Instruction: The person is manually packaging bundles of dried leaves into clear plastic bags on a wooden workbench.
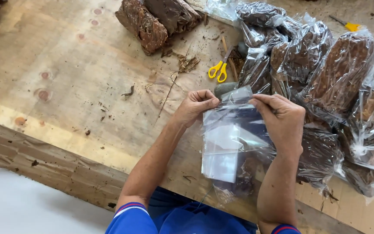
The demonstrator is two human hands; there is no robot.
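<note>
Head view: left hand (195, 106) and right hand (282, 123) pinch a clear plastic bag's (230, 143) top edge over the wooden table (78, 86). Bare wood left; filled bags (338, 78) crowd right, scissors (218, 70) partly hidden.

Soft, even daylight is filling a sharp view.
Glare is streaking the plastic bags (325, 73); the far corners are perhaps bending slightly.

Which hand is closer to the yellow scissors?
The left hand. It pinches the clear plastic bag just below the yellow scissors; the right hand grips the bag farther to the right.
</note>
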